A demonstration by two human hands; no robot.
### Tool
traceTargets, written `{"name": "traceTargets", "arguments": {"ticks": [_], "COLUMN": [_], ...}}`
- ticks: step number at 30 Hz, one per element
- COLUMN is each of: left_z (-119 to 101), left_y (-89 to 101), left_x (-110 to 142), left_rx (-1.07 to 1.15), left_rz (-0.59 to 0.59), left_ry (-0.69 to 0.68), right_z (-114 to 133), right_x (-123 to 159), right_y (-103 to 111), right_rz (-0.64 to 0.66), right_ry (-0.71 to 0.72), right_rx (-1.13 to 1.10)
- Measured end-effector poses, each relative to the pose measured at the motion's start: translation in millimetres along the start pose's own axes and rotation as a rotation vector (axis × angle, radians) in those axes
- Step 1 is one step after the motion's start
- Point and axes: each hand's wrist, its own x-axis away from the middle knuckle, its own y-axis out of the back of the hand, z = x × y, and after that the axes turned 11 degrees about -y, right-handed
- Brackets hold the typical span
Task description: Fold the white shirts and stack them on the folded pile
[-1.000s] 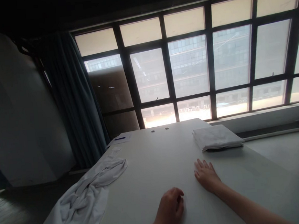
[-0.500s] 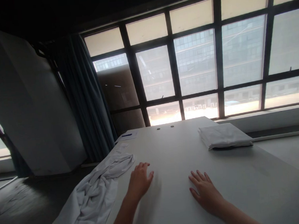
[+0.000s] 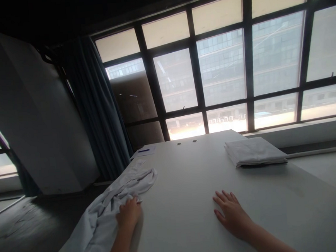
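Note:
A crumpled white cloth (image 3: 98,224) lies along the left side of the white table (image 3: 185,202), part of it running down past the left edge. My left hand (image 3: 129,213) is at the cloth's right side with its fingers curled into the fabric, and a small fold shows by the fingertips. To the right, my right hand (image 3: 231,214) rests on the tabletop, palm down, fingers spread and holding nothing. Farther back on the right sits a folded stack of white cloth (image 3: 254,152), apart from both hands.
At the far left corner a blue pen (image 3: 143,150) lies on a paper sheet (image 3: 149,152). Two round grommets (image 3: 194,141) are set near the table's far edge. Beyond stand windows (image 3: 221,67), a dark curtain (image 3: 99,104) and a pillar (image 3: 39,113).
My left hand has moved left and down from above the table onto the crumpled cloth and closed on it. The cloth's edge has shifted slightly right. My right hand stays put.

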Motion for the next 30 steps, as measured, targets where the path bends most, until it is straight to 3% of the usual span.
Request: {"name": "traceTargets", "arguments": {"ticks": [3, 8, 9, 11, 13, 16, 18, 20, 23, 27, 30], "left_z": [-33, -133, -153, -187, -208, -217, -212, -202, -180, -147, -126], "left_y": [-8.5, -27.0, -31.5, -41.2, -49.9, -53.1, -46.3, -36.0, -28.2, -41.8, -52.6], "left_x": [1, 45, 60, 89, 112, 127, 123, 112, 87, 53, 38], "left_rx": [0.024, 0.110, 0.145, 0.318, 0.495, 0.739, 0.783, 0.713, 0.489, 0.240, 0.158], "left_rz": [0.086, 0.145, 0.162, 0.154, 0.270, 0.443, 0.391, 0.210, 0.047, 0.173, 0.222], "left_ry": [-0.186, -0.558, -0.656, -1.001, -1.328, -1.521, -1.457, -1.283, -0.975, -0.595, -0.442], "right_z": [0, -3, -3, -3, -2, 0, 2, 4, 9, 15, 18], "right_x": [0, -3, -4, -5, -4, -2, 0, 2, 3, 4, 11], "right_y": [-1, 3, 5, 11, 17, 22, 23, 23, 27, 41, 51], "right_rz": [-0.015, -0.129, -0.169, -0.250, -0.300, -0.226, -0.100, -0.010, -0.009, -0.041, -0.018], "right_ry": [0.003, 0.008, 0.026, 0.077, 0.123, 0.183, 0.215, 0.202, 0.150, 0.104, 0.043], "right_rx": [-0.026, -0.180, -0.230, -0.324, -0.381, -0.352, -0.274, -0.186, -0.068, 0.115, 0.222]}}
